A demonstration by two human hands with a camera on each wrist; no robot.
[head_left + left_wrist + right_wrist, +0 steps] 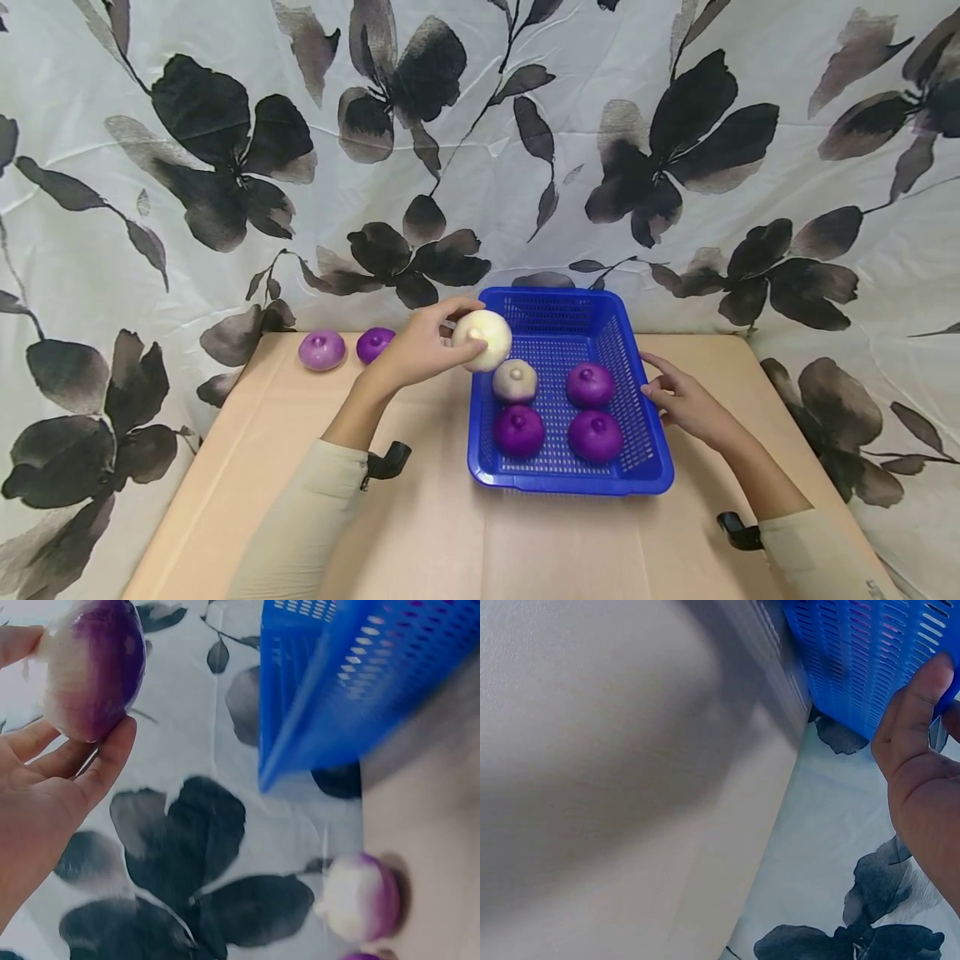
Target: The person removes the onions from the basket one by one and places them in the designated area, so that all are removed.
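My left hand (427,346) grips a purple-and-white turnip (487,340) between thumb and fingers, above the left rim of a blue plastic basket (551,482). Its pale side faces up; purple shows on its side in the left wrist view. On the basket's right side, my right hand (686,404) pinches the rim between thumb and fingers. Inside the basket sit a pale turnip (515,381) and three purple ones, among them a turnip (519,430) at the front left. Part of the right hand is cut off in the right wrist view.
Two more turnips, one lighter (322,350) and one deep purple (373,343), lie at the table's back left. The light wooden table (450,533) ends against a floral cloth (525,167) hanging behind and around it.
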